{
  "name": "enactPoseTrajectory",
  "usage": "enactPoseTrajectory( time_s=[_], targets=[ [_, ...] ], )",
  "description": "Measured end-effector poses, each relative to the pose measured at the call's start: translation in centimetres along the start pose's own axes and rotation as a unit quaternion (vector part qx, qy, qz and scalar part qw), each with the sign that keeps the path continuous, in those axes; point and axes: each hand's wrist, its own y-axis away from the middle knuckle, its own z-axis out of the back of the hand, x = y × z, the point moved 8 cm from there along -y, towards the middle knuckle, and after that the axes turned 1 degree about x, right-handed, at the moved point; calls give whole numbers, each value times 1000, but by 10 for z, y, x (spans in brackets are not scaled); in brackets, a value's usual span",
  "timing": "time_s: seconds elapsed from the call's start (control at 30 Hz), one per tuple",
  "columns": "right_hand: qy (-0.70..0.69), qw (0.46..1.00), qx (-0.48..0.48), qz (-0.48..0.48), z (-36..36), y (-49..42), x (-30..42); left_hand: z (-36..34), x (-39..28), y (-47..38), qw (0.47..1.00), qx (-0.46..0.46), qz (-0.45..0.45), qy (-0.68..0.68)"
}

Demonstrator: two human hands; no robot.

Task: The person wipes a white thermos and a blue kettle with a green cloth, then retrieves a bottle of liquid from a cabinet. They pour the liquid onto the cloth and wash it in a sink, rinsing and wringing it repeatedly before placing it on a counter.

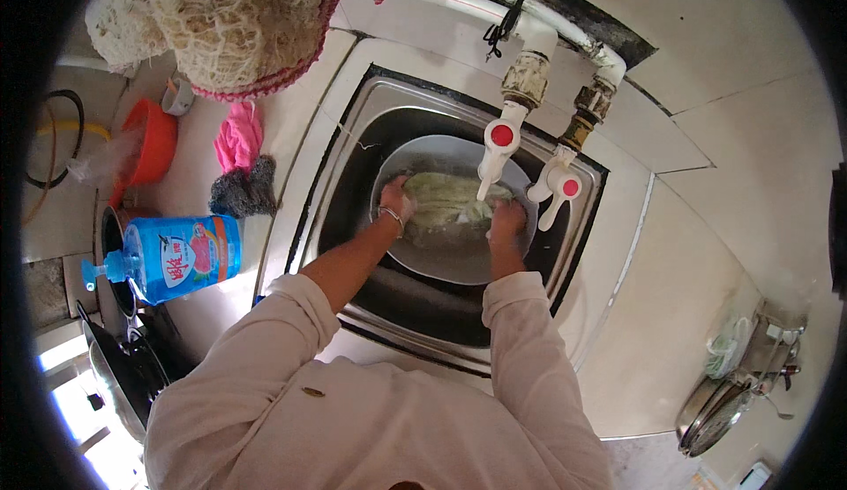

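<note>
A round basin (450, 268) of murky water stands in the stainless steel sink (423, 321). In it lies a pale green, wet cloth-like thing (443, 199), whose exact kind I cannot tell. My left hand (397, 200), with a bracelet at the wrist, is at the thing's left end, fingers partly hidden by it and the water. At its right end is my right hand (508, 217), blurred, its fingers partly under water. Whether either hand grips it is unclear. A white tap with a red cap (501, 136) hangs over the basin, and a second tap (562, 187) is at its right.
Left of the sink are a blue dish soap pump bottle (185, 255), a steel wool scourer (245, 189), a pink cloth (238, 136) and a red plastic dipper (155, 143). A net-like cloth (225, 27) hangs at upper left. Pans (711, 414) stand at lower right.
</note>
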Motion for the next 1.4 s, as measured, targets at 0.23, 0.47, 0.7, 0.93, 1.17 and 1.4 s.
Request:
enactPoseTrajectory(
  time_s=[0.23, 0.47, 0.7, 0.93, 1.17, 1.4],
  targets=[
    [44, 978, 188, 77, -79, 101, 75, -44, -5, 14, 843, 175, 108, 497],
    [193, 931, 95, 295, -75, 116, 137, -34, -47, 56, 761, 210, 190, 583],
    [276, 956, 51, 90, -12, 27, 66, -2, -12, 21, 989, 90, 56, 106],
    [185, 973, 124, 63, -40, 25, 6, -17, -65, 36, 902, 171, -117, -380],
    [299, 945, 76, 109, -44, 61, 54, -68, -59, 38, 832, 64, -212, -509],
    [343, 916, 61, 199, -34, 61, 74, -108, 3, 6, 812, 88, -138, -560]
  ],
)
